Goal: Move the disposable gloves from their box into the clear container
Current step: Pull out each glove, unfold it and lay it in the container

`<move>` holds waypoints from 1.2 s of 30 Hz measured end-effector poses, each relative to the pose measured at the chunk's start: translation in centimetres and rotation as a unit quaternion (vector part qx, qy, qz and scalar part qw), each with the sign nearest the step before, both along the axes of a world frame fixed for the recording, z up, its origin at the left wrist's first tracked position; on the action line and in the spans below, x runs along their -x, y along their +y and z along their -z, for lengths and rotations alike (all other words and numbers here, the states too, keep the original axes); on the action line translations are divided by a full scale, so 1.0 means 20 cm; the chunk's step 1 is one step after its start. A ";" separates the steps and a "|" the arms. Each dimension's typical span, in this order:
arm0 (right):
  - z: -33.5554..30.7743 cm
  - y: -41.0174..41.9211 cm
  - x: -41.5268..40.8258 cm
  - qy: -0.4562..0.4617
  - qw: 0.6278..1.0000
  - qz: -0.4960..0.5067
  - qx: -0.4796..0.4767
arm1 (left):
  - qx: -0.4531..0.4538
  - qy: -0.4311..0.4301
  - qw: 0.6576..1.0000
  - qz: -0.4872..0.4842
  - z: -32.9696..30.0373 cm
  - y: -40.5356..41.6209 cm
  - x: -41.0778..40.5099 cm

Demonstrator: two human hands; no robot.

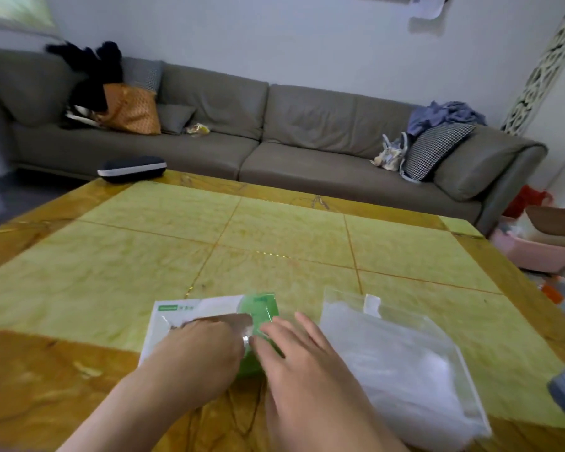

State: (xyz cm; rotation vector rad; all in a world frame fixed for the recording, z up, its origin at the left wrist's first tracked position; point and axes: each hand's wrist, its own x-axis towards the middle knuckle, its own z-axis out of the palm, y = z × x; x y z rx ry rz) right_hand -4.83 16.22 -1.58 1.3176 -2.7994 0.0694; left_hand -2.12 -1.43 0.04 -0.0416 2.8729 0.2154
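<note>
**Q:** What do the hands show about progress?

**A:** The left hand (196, 347), low centre of the frame, is curled with its fingers in the torn opening of the glove box (190, 316), apparently pinching thin film there. The right hand (294, 350), just beside it, lies with fingers straight and relaxed, resting on the green end of the box and steadying it. The task appears to be well advanced but unfinished: the clear container (402, 360), lower right of centre, already holds a pale, cloudy mass, judged to be gloves, though this cannot be confirmed. How many remain in the box cannot be seen.

**Q:** And the materials?

**A:** The box is flat white card with a green printed end and a ragged torn opening. The container looks soft-walled and translucent, more a flat pouch than a rigid tub, with a small white tab at its upper edge. Both lie on a glossy table (274, 230) of yellow-green stone-look panels with an amber border. In the upper frame stands a grey sofa (307, 132) with a matte, creased cover.
</note>
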 end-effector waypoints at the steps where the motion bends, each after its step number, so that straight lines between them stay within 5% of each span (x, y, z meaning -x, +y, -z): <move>1: 0.03 -0.02 0.00 0.007 1.000 0.007 -0.014 | 0.012 -0.016 1.000 0.009 -0.01 0.00 0.00; 7: -0.01 -0.06 0.01 -0.025 1.000 0.010 -0.014 | -0.054 0.070 0.993 -0.078 -0.01 0.01 0.01; 12: 0.05 -0.04 0.01 0.007 1.000 0.009 0.007 | -0.190 0.187 0.945 -0.188 -0.08 -0.05 0.00; 21: 0.03 -0.04 0.02 -0.014 1.000 0.005 0.005 | -0.308 0.330 0.873 -0.184 -0.15 -0.13 -0.01; 26: 0.04 -0.03 0.01 -0.004 1.000 -0.004 0.021 | -0.186 0.232 0.943 -0.151 -0.09 -0.10 -0.02; 29: 0.01 -0.02 0.01 0.001 1.000 -0.009 0.003 | -0.272 0.304 0.884 -0.229 -0.09 -0.11 0.01; 32: -0.02 -0.03 0.01 -0.023 1.000 -0.012 0.000 | -0.423 0.378 0.770 -0.291 -0.18 -0.12 -0.01; 34: -0.05 -0.03 -0.01 -0.038 0.999 -0.012 0.023 | -0.517 0.362 0.720 -0.289 -0.21 -0.12 -0.02; 36: -0.05 -0.02 -0.02 -0.030 0.998 -0.015 0.052 | -0.572 0.321 0.704 -0.275 -0.21 -0.10 -0.02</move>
